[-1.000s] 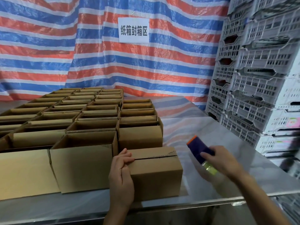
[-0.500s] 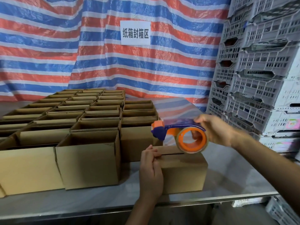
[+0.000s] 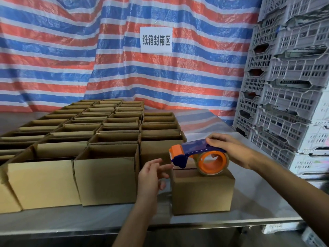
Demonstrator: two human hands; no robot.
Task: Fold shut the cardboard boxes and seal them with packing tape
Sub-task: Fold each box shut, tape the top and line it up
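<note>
While atop box point(image 3: 203, 191), dispenser point(image 3: 194, 148) nose leftward.

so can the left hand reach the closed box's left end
Probably yes. The left hand is open right beside the left end of the closed box, nothing between them; the tape dispenser, held by the right hand, sits on top.

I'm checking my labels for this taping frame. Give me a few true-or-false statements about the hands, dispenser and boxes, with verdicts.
1. The right hand grips the tape dispenser. True.
2. The tape roll sits on the folded-shut box. True.
3. The left hand holds scissors. False: it holds nothing, fingers loose beside that box.
4. Every box is shut. False: the boxes at left stand open.
</note>
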